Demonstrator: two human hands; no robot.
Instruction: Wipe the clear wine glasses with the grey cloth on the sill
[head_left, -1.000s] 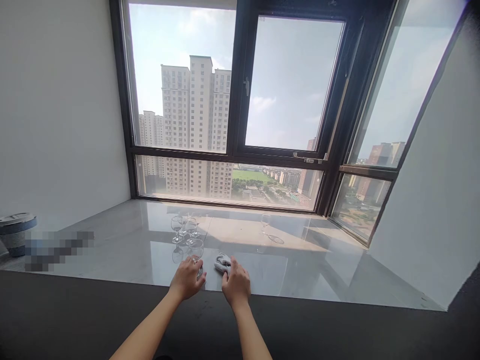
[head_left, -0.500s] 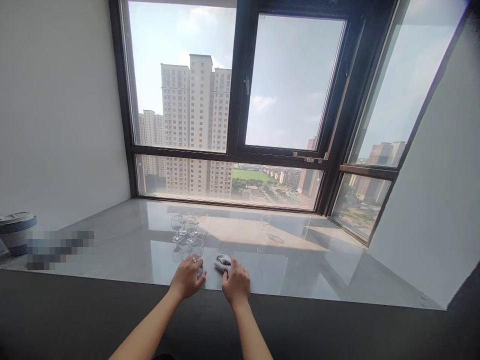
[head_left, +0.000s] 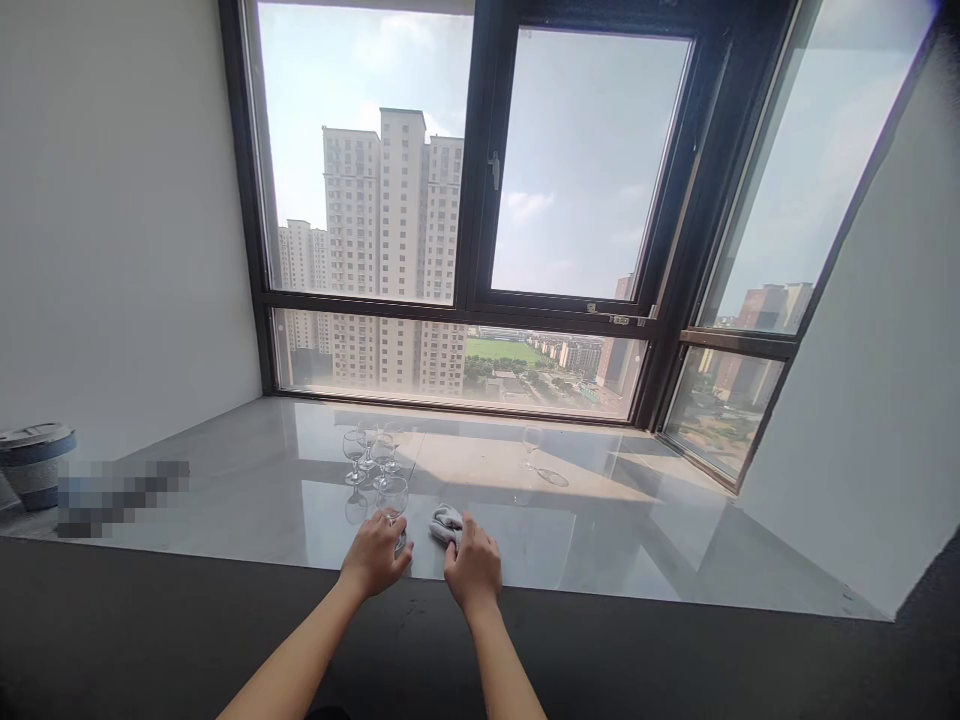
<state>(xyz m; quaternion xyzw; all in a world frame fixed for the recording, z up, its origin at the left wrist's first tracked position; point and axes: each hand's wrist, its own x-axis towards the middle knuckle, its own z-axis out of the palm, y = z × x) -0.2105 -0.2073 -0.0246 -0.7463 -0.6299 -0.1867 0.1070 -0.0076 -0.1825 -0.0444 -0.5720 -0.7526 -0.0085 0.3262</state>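
Note:
Near the front edge of the glossy sill (head_left: 600, 540), my left hand (head_left: 373, 552) is closed around the stem of a wine glass (head_left: 393, 495), whose clear bowl rises above my fingers. The glass stands upright, and its foot is partly hidden by my hand. To its right, my right hand (head_left: 472, 562) grips a bunched grey-white cloth (head_left: 446, 522) resting on the sill. The cloth and the held glass are apart. Just behind the held glass, several more stemmed glasses (head_left: 355, 455) stand upright in a cluster.
Another clear glass (head_left: 532, 445) stands alone in the sunlit patch towards the window, casting a shadow. A dark-framed window (head_left: 469, 305) borders the sill at the back. At far left sit a bucket (head_left: 37, 465) and a blurred-out item (head_left: 120, 495). Walls flank both sides.

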